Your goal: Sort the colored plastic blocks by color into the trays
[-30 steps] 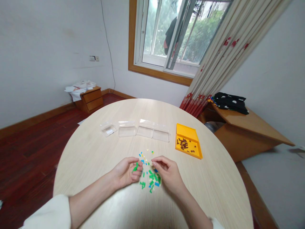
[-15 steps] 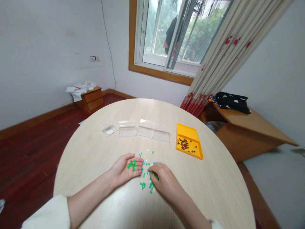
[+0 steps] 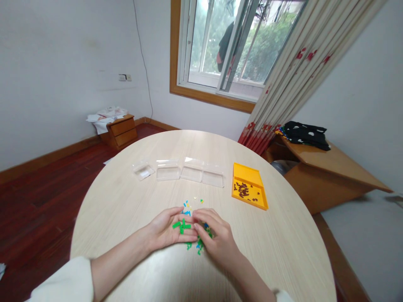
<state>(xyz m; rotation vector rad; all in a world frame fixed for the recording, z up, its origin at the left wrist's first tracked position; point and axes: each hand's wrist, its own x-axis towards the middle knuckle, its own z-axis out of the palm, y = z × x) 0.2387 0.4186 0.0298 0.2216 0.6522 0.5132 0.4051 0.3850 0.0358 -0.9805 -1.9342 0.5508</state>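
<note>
On the round light-wood table [image 3: 132,205] lies a small heap of tiny green, blue and yellow pieces [image 3: 192,226]. My left hand [image 3: 166,230] lies palm up and cupped, holding several green pieces [image 3: 181,225]. My right hand [image 3: 214,237] rests next to it, fingertips pinched together over the heap and touching the left palm's edge; what they pinch is too small to make out.
Several clear plastic trays [image 3: 179,170] stand in a row at the back of the table. An orange tray [image 3: 248,184] with dark brown pieces sits to the right. A wooden desk [image 3: 327,167] with dark cloth stands beyond, and a small drawer cabinet [image 3: 121,130] by the wall.
My right hand dipped into the heap and then came up against the left palm. My left hand opened flatter; more green pieces lie in it than a second ago.
</note>
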